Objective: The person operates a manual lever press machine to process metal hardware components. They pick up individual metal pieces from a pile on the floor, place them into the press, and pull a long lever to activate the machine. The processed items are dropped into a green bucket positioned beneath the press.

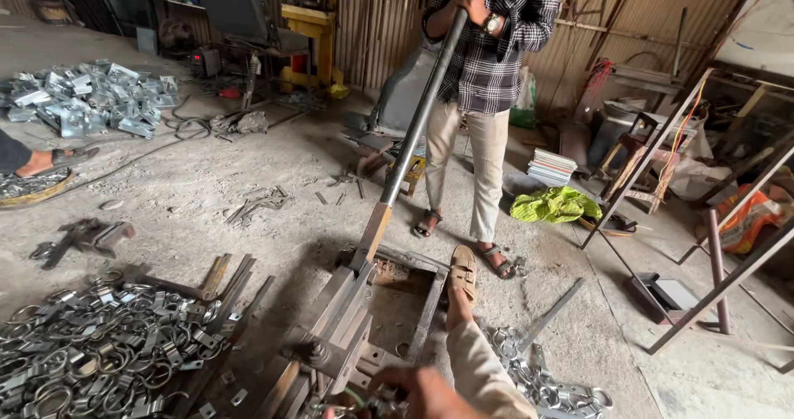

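One hand (pixel 426 392), the side untellable, had its fingers curled on a small metal piece (pixel 382 402) at the floor press (pixel 347 320), steadying it beneath a co-worker's long lever (pixel 413 129), ring pile (pixel 91 344) left of them.

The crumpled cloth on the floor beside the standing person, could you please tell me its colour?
The crumpled cloth is bright yellow-green, seen clearly in the head view.

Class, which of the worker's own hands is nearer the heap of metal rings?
Left. The left hand barely shows, just right of the heap; the right hand is farther right, at the press.
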